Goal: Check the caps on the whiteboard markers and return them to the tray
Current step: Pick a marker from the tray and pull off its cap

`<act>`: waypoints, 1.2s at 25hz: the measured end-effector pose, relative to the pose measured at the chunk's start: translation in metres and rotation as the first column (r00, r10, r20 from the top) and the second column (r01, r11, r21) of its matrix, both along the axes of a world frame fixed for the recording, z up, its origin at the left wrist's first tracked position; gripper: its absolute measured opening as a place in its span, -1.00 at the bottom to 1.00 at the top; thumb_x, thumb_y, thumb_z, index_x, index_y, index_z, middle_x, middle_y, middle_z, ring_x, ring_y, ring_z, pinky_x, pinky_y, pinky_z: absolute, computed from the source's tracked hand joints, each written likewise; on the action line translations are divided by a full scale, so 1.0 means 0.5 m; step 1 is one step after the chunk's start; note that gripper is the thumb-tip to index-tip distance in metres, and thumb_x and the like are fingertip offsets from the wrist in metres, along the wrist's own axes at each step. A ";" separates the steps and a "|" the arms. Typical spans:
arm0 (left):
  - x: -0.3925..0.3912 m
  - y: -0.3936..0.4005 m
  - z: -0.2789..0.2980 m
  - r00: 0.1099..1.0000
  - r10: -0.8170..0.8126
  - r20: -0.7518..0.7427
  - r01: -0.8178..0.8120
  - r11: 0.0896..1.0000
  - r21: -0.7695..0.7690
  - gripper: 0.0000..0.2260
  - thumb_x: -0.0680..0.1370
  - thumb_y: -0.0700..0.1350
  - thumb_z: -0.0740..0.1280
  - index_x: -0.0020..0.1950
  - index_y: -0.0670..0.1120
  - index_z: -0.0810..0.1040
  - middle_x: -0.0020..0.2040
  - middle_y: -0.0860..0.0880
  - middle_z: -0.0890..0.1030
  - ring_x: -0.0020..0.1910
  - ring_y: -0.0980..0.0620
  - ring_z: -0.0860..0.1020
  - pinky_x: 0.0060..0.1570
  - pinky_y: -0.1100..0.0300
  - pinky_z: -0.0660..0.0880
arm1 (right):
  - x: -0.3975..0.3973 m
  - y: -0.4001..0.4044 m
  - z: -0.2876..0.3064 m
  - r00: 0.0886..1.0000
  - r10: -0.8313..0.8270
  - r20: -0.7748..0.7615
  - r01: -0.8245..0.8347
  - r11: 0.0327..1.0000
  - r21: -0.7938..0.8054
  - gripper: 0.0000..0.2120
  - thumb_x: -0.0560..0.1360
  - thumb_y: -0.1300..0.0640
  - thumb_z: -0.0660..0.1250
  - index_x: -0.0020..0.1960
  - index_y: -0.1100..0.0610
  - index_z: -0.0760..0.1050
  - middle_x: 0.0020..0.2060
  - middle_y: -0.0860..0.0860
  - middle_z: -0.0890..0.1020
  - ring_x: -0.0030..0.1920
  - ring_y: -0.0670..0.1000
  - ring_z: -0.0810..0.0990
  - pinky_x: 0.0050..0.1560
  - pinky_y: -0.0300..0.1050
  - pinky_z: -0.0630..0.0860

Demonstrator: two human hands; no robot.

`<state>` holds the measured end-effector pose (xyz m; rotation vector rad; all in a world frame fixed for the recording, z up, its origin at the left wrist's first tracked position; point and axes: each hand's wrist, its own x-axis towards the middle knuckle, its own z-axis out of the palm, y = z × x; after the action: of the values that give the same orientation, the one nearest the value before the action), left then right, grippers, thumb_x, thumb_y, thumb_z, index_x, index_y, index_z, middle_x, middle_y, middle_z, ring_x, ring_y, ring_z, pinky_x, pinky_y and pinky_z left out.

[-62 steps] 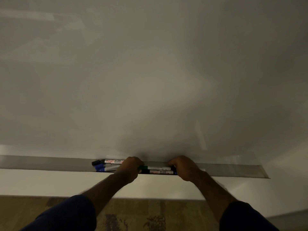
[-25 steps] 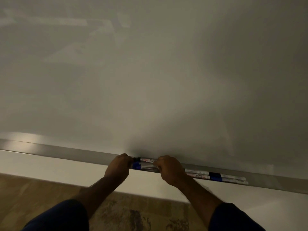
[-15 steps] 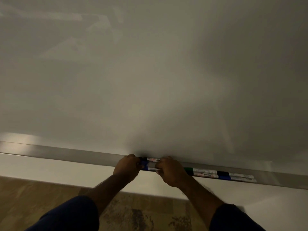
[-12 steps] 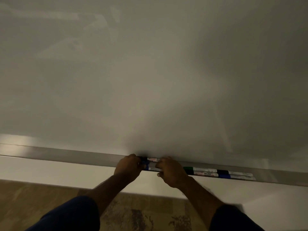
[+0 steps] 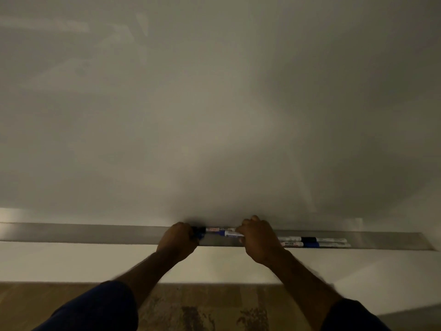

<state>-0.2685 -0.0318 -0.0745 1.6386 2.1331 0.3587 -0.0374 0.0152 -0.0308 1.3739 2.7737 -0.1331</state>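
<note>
A long grey metal tray [image 5: 95,232] runs along the foot of the whiteboard. My left hand [image 5: 177,241] and my right hand [image 5: 259,240] both grip a small bundle of markers [image 5: 222,231] lying in the tray between them. A black cap and a blue cap show by the left fist; white labelled barrels reach to the right fist. To the right of my right hand, more markers [image 5: 315,242] lie end to end in two rows in the tray, with black and blue caps. My fists hide the ends of the held markers.
The blank whiteboard [image 5: 214,103] fills most of the view. A white wall strip [image 5: 71,261] lies below the tray, and a patterned rug [image 5: 202,309] covers the floor. The tray ends at the far right [image 5: 427,242].
The view has shifted a little. My hands have spread slightly apart along the held markers, showing more of the barrels. The markers at the right lie as before.
</note>
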 end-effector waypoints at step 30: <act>0.046 -0.151 0.600 0.777 -0.409 0.479 -0.082 0.688 0.721 -0.78 0.39 -0.02 0.37 0.02 0.07 0.63 -0.13 0.08 0.69 -0.26 0.09 0.63 -0.23 0.36 0.56 | 0.075 -0.141 0.557 0.751 0.377 -0.542 -0.066 0.860 0.507 -0.66 0.57 0.03 0.13 0.29 0.07 0.47 -0.10 -0.01 0.57 -0.18 -0.04 0.50 -0.25 -0.03 0.54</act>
<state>-0.2457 -0.1071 0.2257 1.7222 1.3534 1.5935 0.0002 -0.0551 0.2479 1.1941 3.7223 0.1158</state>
